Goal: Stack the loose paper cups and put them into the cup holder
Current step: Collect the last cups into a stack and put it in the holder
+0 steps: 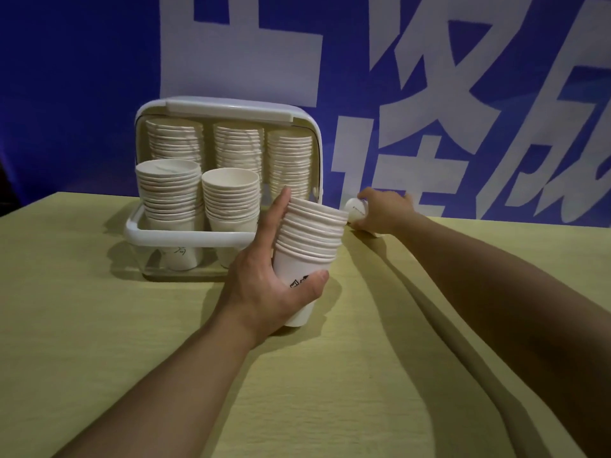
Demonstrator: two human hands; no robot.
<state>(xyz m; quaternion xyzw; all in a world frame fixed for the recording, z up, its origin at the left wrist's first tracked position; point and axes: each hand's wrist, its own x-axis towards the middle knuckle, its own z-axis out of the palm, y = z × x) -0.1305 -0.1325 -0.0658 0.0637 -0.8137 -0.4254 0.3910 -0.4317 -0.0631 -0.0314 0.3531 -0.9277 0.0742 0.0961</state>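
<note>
Paper cup stack (pixel 309 239) gripped in left hand (pixel 264 279) — right hand (pixel 385 209) seemingly clasps a loose cup (pixel 356 209).

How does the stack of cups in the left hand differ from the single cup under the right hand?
The stack holds many nested cups; the single cup is one alone. The stack is tilted but mouth up, off the table in the left hand; the single cup lies on its side, gripped by the right hand. Both are white paper cups.
</note>
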